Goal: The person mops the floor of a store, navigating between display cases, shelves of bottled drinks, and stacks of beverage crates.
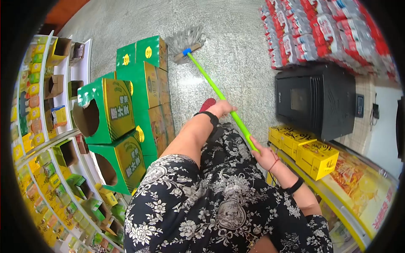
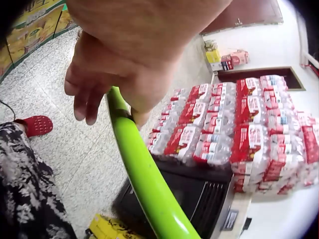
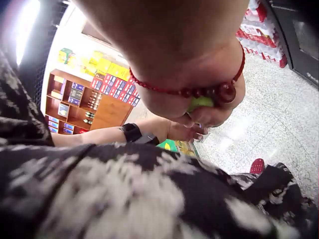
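Observation:
A mop with a bright green handle (image 1: pixel 215 87) slants across the head view, its grey string head (image 1: pixel 187 39) spread on the floor beyond the green cartons. Farther down the handle, my left hand (image 1: pixel 222 108) holds it between thumb and fingers; the left wrist view shows that hand (image 2: pixel 124 69) over the handle (image 2: pixel 142 172), some fingers hanging loosely beside it. Nearer my body, my right hand (image 1: pixel 265 157) grips the upper handle. In the right wrist view the right hand (image 3: pixel 199 107), below a red beaded bracelet, curls round the green handle, which it mostly hides.
Stacked green cartons (image 1: pixel 122 105) and shelves of packets (image 1: pixel 55 168) stand on the left. On the right are a black safe-like box (image 1: pixel 312 101), yellow boxes (image 1: pixel 316 158) and red-labelled bottle packs (image 1: pixel 320 31). Speckled tile floor (image 1: pixel 236 50) lies between. A red shoe (image 1: pixel 206 104) shows beside the left hand.

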`<state>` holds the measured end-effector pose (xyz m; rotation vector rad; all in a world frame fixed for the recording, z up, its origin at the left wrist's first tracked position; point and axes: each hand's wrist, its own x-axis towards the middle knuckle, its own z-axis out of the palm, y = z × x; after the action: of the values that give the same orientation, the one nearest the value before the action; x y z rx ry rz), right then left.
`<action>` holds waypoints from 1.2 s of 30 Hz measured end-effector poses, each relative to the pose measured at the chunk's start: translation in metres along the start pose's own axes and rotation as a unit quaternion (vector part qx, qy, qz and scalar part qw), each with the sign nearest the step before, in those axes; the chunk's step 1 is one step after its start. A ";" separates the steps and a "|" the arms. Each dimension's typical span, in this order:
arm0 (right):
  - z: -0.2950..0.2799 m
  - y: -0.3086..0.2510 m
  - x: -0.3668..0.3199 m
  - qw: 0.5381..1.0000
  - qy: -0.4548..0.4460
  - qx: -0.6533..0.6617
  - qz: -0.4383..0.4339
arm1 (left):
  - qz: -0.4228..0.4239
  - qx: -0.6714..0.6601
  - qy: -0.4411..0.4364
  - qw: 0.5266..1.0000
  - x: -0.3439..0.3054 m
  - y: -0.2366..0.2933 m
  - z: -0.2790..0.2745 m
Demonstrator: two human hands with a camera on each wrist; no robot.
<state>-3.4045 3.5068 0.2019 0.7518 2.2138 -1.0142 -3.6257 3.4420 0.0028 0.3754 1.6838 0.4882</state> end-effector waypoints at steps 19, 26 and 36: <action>0.105 0.075 -0.238 0.975 0.000 0.207 0.083 | -0.139 -0.149 -0.246 0.948 -0.114 -0.079 0.213; 0.125 0.016 -0.106 0.969 0.113 0.220 -0.027 | 0.028 -0.213 0.010 0.977 -0.063 -0.098 0.086; 0.128 -0.026 -0.045 0.960 -0.017 0.255 0.111 | -0.023 0.011 0.053 0.998 -0.037 -0.086 0.031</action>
<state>-3.3579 3.3792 0.1764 1.1651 1.7952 -1.4841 -3.5868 3.3530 -0.0143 0.3308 1.7982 0.4642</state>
